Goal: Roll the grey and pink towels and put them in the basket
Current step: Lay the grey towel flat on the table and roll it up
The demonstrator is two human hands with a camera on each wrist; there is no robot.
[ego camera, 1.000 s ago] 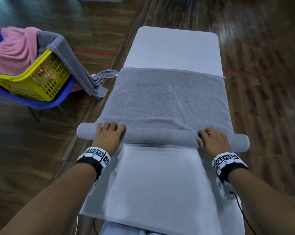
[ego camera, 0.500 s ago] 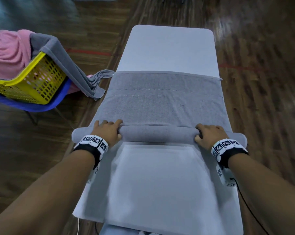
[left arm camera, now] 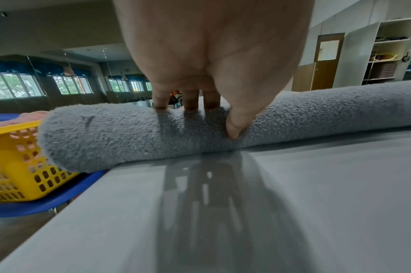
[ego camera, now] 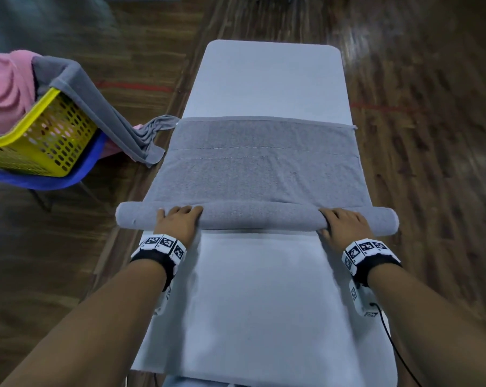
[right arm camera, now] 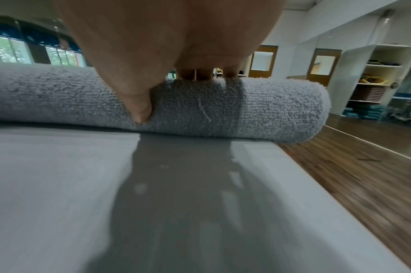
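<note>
Grey towel (ego camera: 261, 169) has rolled a turn further toward twelve o'clock, the roll fatter than a second ago. My left hand (ego camera: 177, 223) and right hand (ego camera: 343, 226) grip it, fingers over, thumbs behind; about half lies flat, and the basket (ego camera: 26, 141) waits at ten o'clock.

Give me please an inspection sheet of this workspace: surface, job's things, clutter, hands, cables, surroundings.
Surface: white table, near part bare.
Job's things: grey towel partly rolled; its roll overhangs both table edges. Yellow basket on a blue chair, left; pink towel and second grey towel draped over it.
Clutter: nothing seen.
Hands: left hand and right hand grip the roll.
Cables: black cable from right wrist.
Surroundings: wooden floor.
</note>
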